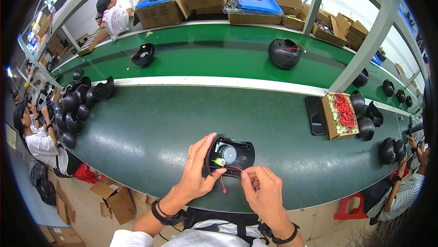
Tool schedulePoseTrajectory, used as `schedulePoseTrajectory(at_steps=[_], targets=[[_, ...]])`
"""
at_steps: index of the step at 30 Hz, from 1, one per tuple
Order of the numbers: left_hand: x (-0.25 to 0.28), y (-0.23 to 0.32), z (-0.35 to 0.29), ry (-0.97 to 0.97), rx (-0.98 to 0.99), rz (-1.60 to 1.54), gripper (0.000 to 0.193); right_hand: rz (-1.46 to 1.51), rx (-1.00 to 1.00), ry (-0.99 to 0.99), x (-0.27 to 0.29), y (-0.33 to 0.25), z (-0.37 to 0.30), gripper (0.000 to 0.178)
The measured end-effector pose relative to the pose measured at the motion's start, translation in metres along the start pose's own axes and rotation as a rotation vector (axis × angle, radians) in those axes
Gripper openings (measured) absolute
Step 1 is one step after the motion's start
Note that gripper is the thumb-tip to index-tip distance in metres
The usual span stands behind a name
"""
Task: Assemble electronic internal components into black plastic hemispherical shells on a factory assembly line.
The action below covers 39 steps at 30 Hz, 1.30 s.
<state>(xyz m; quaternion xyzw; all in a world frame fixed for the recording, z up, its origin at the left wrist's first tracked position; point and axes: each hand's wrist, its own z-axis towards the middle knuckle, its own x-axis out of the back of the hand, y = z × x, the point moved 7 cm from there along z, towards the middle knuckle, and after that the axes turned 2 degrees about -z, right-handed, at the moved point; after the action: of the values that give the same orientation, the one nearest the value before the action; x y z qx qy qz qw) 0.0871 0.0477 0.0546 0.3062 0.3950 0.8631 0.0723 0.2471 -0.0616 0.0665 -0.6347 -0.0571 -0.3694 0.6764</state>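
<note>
A black rounded plastic housing [247, 154] is tilted above the bench, its open side facing me. Inside it sit a round grey speaker [228, 154] and a small green battery [219, 161]. My left hand [197, 167] grips the housing along its left rim, with the thumb by the battery. At the lower right edge, my right hand [264, 184] pinches a thin red wire [234, 168] between thumb and forefinger. A second red lead with a small red connector [224, 191] dangles below the housing.
Black housings [70, 103] are piled at the left; more stand at the right beside a box of red-wired batteries [342, 114] and a black phone [315, 115]. Beyond the bench, a green conveyor [205, 51] carries several housings. Grey posts rise at its edge. People sit left and right.
</note>
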Motion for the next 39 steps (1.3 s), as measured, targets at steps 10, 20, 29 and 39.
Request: schedulePoseTrajectory(at_steps=[10,20,29,39], targets=[[0.011,0.023,-0.020,0.395,-0.184,0.233,0.084,0.054,-0.054,0.153,-0.032,-0.017,-0.012,0.008],[-0.001,-0.028,-0.036,0.577,0.554,-0.864,0.051,-0.117,0.219,-0.139,-0.099,-0.052,-0.029,0.016],[0.096,-0.064,-0.047,0.473,0.527,-0.491,0.047,-0.004,0.077,-0.947,-0.074,-0.092,-0.009,0.053],[0.218,-0.106,-0.080,0.185,0.975,-0.113,0.055,0.097,0.627,-0.713,-0.265,-0.152,0.175,0.067]])
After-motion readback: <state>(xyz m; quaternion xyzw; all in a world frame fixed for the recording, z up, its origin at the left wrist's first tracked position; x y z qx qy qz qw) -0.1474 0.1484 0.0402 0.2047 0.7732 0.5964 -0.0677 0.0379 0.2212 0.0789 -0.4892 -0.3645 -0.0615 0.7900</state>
